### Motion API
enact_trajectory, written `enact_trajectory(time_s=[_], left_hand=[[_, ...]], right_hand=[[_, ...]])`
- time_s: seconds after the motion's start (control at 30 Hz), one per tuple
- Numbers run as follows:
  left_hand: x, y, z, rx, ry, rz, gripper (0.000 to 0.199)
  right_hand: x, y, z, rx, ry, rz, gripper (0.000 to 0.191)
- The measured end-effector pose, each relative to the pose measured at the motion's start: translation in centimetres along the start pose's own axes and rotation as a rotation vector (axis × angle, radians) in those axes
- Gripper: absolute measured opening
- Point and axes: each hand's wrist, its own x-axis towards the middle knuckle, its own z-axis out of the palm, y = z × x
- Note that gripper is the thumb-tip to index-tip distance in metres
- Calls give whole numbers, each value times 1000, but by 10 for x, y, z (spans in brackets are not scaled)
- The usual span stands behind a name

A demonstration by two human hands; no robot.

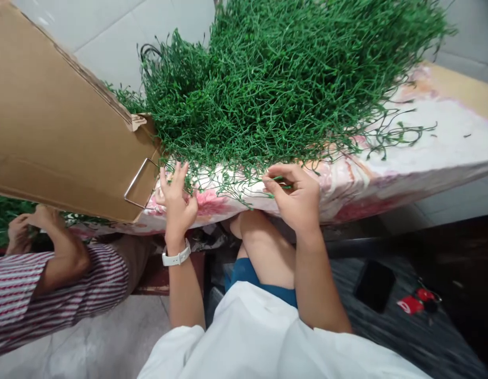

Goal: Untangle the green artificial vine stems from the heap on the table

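Note:
A big tangled heap of thin green plant stems (291, 79) with small tips covers the back of the table, and loose strands trail over its front edge. My left hand (176, 202), with a white watch strap on the wrist, is raised over the near edge, fingers spread, beside a few strands. Thumb and forefinger of my right hand (297, 197) are pinched together on a green stem (281, 184) at the front of the heap. Part of that stem is hidden behind the fingers.
A cardboard panel (62, 121) stands at the left, near a bent metal wire frame (139, 181). The table has a floral cloth (437, 137). Another person in a striped shirt (82, 284) works at the left. A black flat object (375, 286) and red items (415, 302) lie lower right.

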Motion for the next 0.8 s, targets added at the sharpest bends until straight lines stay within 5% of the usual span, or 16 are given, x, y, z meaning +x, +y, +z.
enact_trajectory(time_s=[0.13,0.23,0.37,0.47,0.57,0.67,0.8], left_hand=[[-15,46,-8,-31,154,9,99],[-22,73,12,-47,356,126,85],[-15,78,50,-56,231,239,50],[-3,70,59,-12,96,202,38],[7,63,53,54,26,249,26],[20,55,45,85,67,306,18],[40,45,45,80,81,378,23]], right_hand=[[-2,0,3,16,77,-5,16],[-3,-1,9,63,155,13,18],[-6,1,13,157,184,36,22],[-8,0,7,178,56,75,19],[-9,-7,-7,-56,-191,30,13],[-9,-16,-17,-315,-407,-80,15],[-10,-21,-18,-343,-483,-87,20]])
